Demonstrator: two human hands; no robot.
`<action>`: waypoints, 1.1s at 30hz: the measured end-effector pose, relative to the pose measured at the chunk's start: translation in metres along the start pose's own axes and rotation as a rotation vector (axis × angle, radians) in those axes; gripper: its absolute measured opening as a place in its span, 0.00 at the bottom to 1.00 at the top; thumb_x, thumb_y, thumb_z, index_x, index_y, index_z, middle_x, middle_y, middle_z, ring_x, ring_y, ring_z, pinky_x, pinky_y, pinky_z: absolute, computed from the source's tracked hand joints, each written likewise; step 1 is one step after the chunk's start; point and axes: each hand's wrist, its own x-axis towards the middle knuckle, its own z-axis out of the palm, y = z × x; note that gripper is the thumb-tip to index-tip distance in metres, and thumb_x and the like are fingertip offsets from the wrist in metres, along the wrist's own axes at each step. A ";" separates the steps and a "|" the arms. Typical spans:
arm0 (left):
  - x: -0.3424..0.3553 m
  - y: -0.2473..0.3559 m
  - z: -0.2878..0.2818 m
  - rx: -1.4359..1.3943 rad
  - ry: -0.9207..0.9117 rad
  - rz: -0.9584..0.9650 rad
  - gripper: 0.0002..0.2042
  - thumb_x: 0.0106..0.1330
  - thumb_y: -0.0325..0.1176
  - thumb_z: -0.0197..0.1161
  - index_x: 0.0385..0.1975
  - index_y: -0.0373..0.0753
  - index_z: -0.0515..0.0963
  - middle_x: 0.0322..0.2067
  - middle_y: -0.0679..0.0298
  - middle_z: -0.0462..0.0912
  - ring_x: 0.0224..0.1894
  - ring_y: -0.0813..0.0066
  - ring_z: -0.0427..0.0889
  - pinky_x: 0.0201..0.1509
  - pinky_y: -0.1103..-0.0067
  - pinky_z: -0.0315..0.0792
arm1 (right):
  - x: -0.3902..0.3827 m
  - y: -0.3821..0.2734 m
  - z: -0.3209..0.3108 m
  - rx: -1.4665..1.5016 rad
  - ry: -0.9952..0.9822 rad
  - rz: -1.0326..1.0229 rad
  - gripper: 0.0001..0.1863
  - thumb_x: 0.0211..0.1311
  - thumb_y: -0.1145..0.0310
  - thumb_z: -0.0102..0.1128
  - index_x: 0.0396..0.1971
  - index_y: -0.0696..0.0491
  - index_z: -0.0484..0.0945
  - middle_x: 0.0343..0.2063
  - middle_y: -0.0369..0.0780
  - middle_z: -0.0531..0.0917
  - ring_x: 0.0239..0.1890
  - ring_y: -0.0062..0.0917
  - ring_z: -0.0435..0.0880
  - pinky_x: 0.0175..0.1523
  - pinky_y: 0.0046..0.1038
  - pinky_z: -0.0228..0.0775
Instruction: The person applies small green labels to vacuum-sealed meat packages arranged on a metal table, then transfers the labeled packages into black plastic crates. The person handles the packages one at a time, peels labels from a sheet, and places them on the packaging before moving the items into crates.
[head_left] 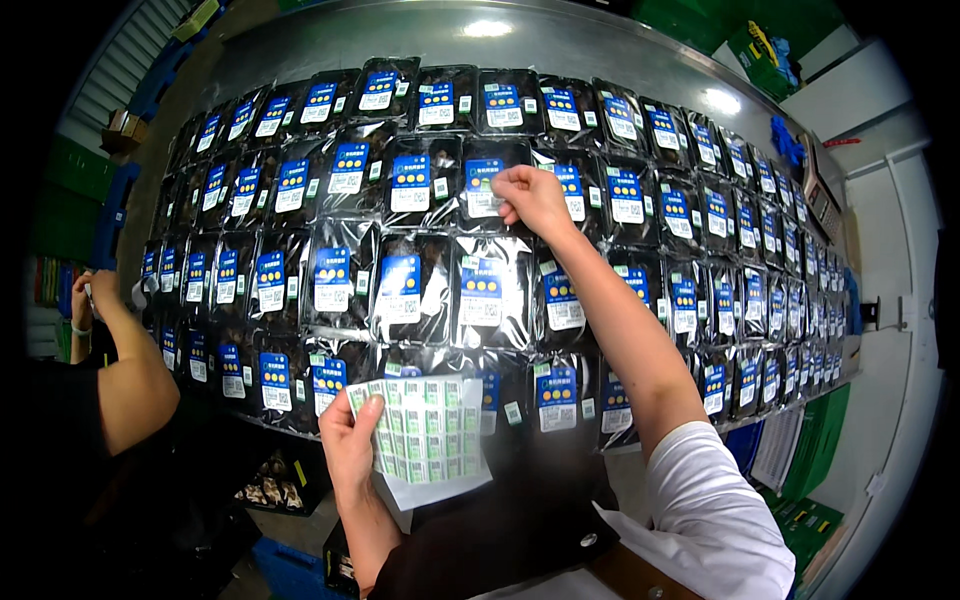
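Trays [481, 290] on table [390, 42] amid crates [818, 442]; sheet [430, 432] in left hand [350, 435], sticker [484, 185] in right hand [533, 198]

Four rows of film-wrapped black packs [490, 285] with blue-and-white labels cover a metal table [370, 40], whose bare surface shows toward twelve o'clock. The left hand [350, 435], between seven and eight o'clock, grips a sheet of green-and-white stickers [430, 428], its thumb lying on the front. The right hand [532, 200] reaches toward one o'clock, thumb and fingers drawn together at the label [484, 203] of one pack; whether they hold a sticker is hard to tell. At nine o'clock, a co-worker's hands [98, 292] are raised beside the packs. Blue gloves [785, 142] lie at two o'clock, and green crates [822, 440] stand near four.
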 end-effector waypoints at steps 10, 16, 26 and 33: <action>0.009 -0.001 0.011 -0.021 0.052 -0.056 0.05 0.63 0.25 0.61 0.35 0.31 0.80 0.31 0.66 0.83 0.30 0.87 0.76 0.37 0.86 0.69 | 0.085 0.016 0.028 -0.594 0.097 -0.113 0.06 0.53 0.70 0.62 0.22 0.57 0.82 0.22 0.46 0.84 0.27 0.31 0.85 0.35 0.32 0.78; 0.007 0.006 0.021 0.002 0.066 -0.028 0.04 0.63 0.25 0.62 0.33 0.32 0.79 0.29 0.67 0.83 0.28 0.87 0.75 0.35 0.86 0.69 | 0.084 0.010 0.029 -0.943 0.105 -0.191 0.19 0.49 0.63 0.67 0.38 0.58 0.74 0.33 0.48 0.84 0.40 0.43 0.83 0.44 0.39 0.74; 0.002 0.008 0.008 0.031 0.075 0.036 0.05 0.63 0.25 0.60 0.35 0.30 0.79 0.30 0.66 0.83 0.29 0.85 0.76 0.37 0.85 0.70 | 0.026 -0.002 -0.005 -0.486 0.006 -0.115 0.19 0.53 0.61 0.67 0.41 0.57 0.75 0.27 0.41 0.83 0.30 0.28 0.83 0.33 0.30 0.74; 0.023 0.018 -0.008 0.042 -0.048 0.075 0.06 0.64 0.25 0.61 0.37 0.31 0.79 0.32 0.67 0.82 0.32 0.87 0.75 0.37 0.86 0.69 | -0.144 -0.053 0.059 -0.149 -0.640 -0.179 0.23 0.53 0.69 0.70 0.49 0.58 0.74 0.41 0.36 0.80 0.42 0.18 0.80 0.48 0.23 0.73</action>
